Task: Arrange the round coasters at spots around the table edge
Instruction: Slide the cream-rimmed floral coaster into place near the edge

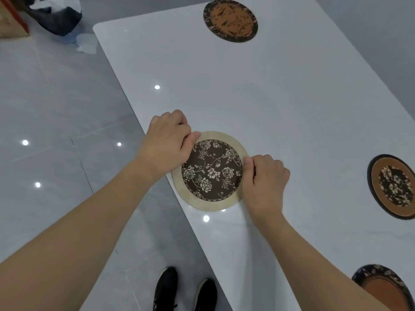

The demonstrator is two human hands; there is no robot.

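A round coaster with a pale rim and a dark floral centre [212, 171] lies flat at the left edge of the white table [258, 90], slightly overhanging it. My left hand [167, 143] pinches its upper left rim. My right hand [263, 178] grips its right rim. A brown and black coaster [230, 20] lies at the far end. An orange coaster with a dark floral middle [393, 186] sits at the right edge. Another dark-rimmed orange coaster [386, 286] shows at the bottom right, partly hidden by my right forearm.
The glossy grey tiled floor [56, 131] runs along the table's left side. My two black shoes [186, 290] stand beside the table edge. A dark bag [56, 14] and a cardboard box [11, 21] rest on the floor at the top left.
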